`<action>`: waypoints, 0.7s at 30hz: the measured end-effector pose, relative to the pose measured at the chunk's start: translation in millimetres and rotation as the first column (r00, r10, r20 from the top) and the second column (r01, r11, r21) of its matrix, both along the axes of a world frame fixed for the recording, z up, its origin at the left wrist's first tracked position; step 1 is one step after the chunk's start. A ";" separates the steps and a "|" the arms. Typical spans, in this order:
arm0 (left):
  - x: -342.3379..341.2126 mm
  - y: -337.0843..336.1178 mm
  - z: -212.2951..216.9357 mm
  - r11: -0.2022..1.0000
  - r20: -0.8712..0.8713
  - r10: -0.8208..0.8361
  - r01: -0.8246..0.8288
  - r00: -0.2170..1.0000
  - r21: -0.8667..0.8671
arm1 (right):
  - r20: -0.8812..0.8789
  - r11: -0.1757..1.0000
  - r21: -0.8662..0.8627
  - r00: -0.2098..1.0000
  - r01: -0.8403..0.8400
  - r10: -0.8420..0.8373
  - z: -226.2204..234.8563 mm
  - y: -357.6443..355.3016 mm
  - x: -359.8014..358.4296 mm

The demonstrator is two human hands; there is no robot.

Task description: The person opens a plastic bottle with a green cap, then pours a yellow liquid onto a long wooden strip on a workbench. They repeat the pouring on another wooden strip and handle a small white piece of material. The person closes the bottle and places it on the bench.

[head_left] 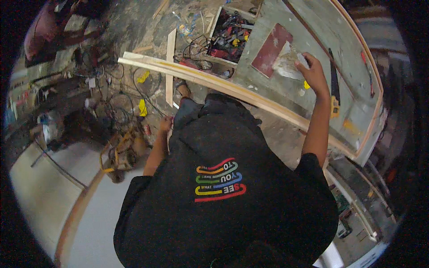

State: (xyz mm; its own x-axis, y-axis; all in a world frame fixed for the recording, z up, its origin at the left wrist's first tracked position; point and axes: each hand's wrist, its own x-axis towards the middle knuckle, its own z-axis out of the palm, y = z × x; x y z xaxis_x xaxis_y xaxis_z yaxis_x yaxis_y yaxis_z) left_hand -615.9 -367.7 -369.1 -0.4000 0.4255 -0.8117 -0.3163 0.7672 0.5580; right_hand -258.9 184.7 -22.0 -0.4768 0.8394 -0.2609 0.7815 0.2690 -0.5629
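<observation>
My right hand [313, 73] reaches over the grey-green board with curled fingers at the edge of a crumpled whitish plastic bag [286, 61]. Its thumb and fingertips seem to pinch the bag. Under the bag lies a dark red rectangular piece [271, 48]. Low beside my left thigh, my left hand [166, 124] is closed; whatever it may hold is hidden. A long pale wooden strip [201, 76] crosses in front of me along the board's near edge.
A handsaw with a yellow handle [334, 107] and a red-handled tool [369, 73] lie on the board [313, 49]. Beyond the strip stands a wooden box [217, 20] of tools. Cables, yellow scraps [142, 107] and a yellow-framed machine [123, 152] occupy the floor at left.
</observation>
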 end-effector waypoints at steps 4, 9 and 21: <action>-41.1 0.5 -27.6 0.943 -0.198 -0.292 0.316 0.936 0.106 | 0.086 0.967 0.220 0.984 0.131 -0.153 -52.1 -9.9 15.9; -113.1 32.0 -40.7 0.856 -0.441 -0.315 0.453 0.840 0.251 | 0.073 0.936 0.270 0.964 0.226 -0.254 -61.8 -26.3 13.9; -101.0 254.5 284.0 0.659 -0.741 0.391 0.396 0.546 0.640 | -0.371 0.880 0.120 0.843 0.460 -0.390 -13.6 -79.3 12.2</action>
